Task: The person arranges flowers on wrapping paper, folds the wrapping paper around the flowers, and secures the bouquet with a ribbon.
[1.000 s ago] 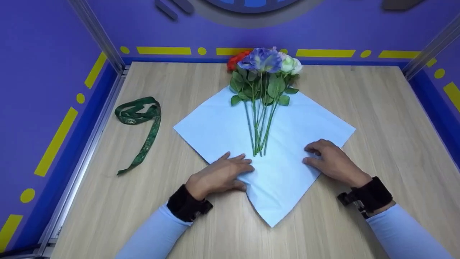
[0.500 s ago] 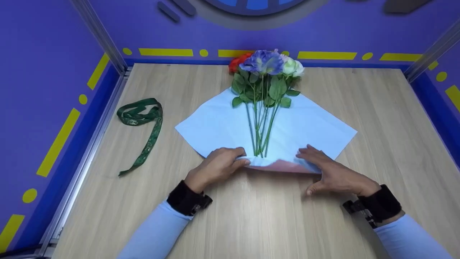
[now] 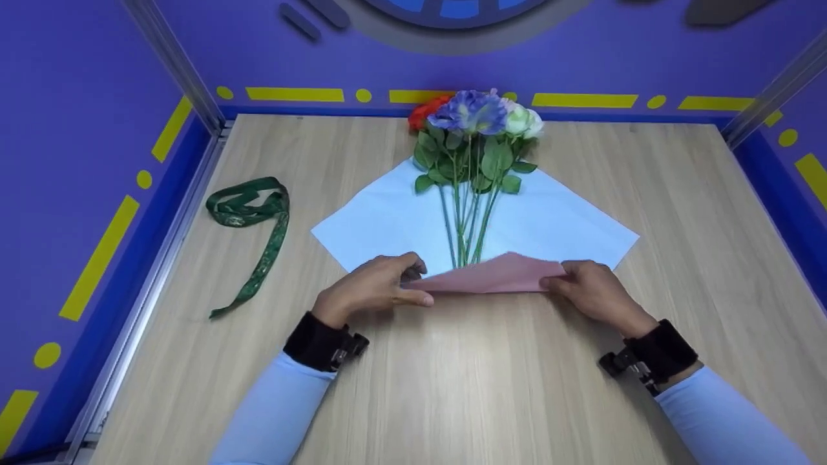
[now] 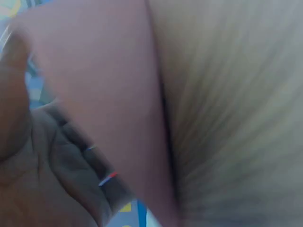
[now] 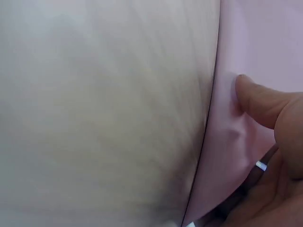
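Pale blue wrapping paper (image 3: 562,223), smooth and thin with a pink reverse, lay spread beyond both sets of fingers, its near part turned up as a pink flap (image 3: 494,274) between them. The right hand (image 3: 594,292) pinched the flap near its right end, thumb (image 5: 258,99) on the pink face and fingers behind, apparently because the springy sheet would otherwise open at the crease. The left hand (image 3: 369,284) was cupped loosely about the other end, fingers bent and thumb stretched away; no firm grip showed, so it seemed merely to steady the fold. Flowers (image 3: 470,113) with ruffled red, violet and white heads lay beyond the fingers, probably set so the blooms cleared the paper; slim green stems (image 3: 459,226) converged toward the fingers, their ends hidden by the flap. Well left of the left fingers, limp green ribbon (image 3: 278,232) lay loosely looped on the wood-grained desk (image 3: 465,387), presumably out of the way.
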A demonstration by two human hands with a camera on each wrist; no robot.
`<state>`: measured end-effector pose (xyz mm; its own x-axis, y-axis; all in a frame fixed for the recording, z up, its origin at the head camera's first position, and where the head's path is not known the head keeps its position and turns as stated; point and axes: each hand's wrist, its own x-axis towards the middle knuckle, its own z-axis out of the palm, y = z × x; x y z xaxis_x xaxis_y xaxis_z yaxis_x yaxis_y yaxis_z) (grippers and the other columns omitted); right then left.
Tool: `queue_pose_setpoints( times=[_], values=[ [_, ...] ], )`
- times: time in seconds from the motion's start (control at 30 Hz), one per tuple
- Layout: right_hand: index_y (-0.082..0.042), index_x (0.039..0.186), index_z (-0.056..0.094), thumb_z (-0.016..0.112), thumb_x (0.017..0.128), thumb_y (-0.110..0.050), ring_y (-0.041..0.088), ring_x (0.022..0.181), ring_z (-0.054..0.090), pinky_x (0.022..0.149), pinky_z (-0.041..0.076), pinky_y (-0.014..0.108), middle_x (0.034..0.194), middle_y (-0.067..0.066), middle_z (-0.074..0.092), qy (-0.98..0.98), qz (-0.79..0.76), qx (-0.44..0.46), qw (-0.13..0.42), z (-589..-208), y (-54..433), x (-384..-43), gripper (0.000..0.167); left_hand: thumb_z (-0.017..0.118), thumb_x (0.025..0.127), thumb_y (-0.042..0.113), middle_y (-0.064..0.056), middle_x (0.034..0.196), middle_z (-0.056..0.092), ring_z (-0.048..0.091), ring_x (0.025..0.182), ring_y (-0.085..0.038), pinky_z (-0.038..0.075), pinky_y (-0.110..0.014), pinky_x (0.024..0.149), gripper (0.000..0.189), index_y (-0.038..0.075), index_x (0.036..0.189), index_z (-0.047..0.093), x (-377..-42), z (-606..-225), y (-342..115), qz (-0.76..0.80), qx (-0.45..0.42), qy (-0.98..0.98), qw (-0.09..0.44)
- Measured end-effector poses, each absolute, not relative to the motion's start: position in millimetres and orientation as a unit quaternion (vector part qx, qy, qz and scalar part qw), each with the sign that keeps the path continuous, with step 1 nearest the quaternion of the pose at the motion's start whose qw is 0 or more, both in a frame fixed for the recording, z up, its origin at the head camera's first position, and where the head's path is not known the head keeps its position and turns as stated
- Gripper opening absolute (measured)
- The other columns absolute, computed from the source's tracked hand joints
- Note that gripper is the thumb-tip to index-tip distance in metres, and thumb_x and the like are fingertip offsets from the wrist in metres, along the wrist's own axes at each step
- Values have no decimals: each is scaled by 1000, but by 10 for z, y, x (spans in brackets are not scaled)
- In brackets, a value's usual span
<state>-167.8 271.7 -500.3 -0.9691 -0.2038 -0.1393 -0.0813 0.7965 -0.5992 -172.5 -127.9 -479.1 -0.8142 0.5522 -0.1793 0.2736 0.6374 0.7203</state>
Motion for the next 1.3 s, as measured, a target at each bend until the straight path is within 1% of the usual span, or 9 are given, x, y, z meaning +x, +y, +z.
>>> queue_pose_setpoints(
  times=[0.07,0.17,0.3,0.43,0.57,0.8,0.93,1.1,1.3],
  values=[
    [-6,80,61,72,101,-41,16,65,47,60,39,30,70,-1,50,947,-301,-69,91,-4999,2701,-1703,42,78,96,44,1,102,70,64,97,-17,53,-38,89,42,11,120,70,-1743,-4793,-1301,339,224,894,190],
    [6,105,69,70,100,-50,24,77,56,69,47,37,85,11,64,951,-289,-64,88,-4995,2693,-1732,56,73,100,32,3,80,56,53,78,-18,46,-35,73,24,8,100,71,-1791,-4824,-1282,308,200,917,157],
    [9,127,65,78,95,-47,27,94,59,85,50,43,108,18,70,947,-292,-79,107,-4989,2762,-1765,66,70,103,28,0,76,54,51,75,-20,44,-36,70,23,7,94,69,-1861,-4859,-1231,290,147,935,140],
    [-3,89,62,81,94,-35,18,74,49,69,42,32,78,2,55,947,-292,-76,110,-4983,2872,-1791,37,70,102,31,-8,98,72,61,89,-24,52,-42,81,28,5,113,73,-1913,-4868,-1217,287,110,939,155],
    [-14,72,39,77,97,-37,14,63,35,58,30,29,68,-5,30,951,-282,-63,107,-4982,2879,-1816,51,77,97,37,-11,107,73,62,93,-24,53,-43,84,39,5,117,72,-1935,-4858,-1261,277,90,941,173],
    [-10,73,45,74,97,-38,19,64,38,60,30,33,69,-2,36,961,-248,-52,114,-4954,2814,-1820,47,85,90,31,-8,101,71,62,89,-24,53,-39,78,42,5,120,69,-1929,-4868,-1307,285,87,937,181],
    [6,96,66,74,97,-44,29,77,57,67,44,42,82,12,60,967,-222,-38,122,-4947,2802,-1812,50,86,89,27,-7,97,69,62,85,-24,52,-39,74,48,7,127,65,-1917,-4881,-1278,276,71,941,184],
    [14,120,67,72,97,-48,42,98,67,82,50,59,111,30,71,970,-207,-30,125,-4938,2801,-1796,65,88,88,29,-5,90,66,62,81,-25,50,-39,72,50,10,125,60,-1905,-4885,-1250,255,61,948,179],
    [9,112,69,73,95,-50,41,93,66,80,47,61,105,27,71,972,-203,-20,115,-4957,2831,-1784,61,88,88,37,-8,97,70,63,84,-25,53,-42,77,54,11,125,58,-1897,-4903,-1314,226,75,956,171]
  ],
)
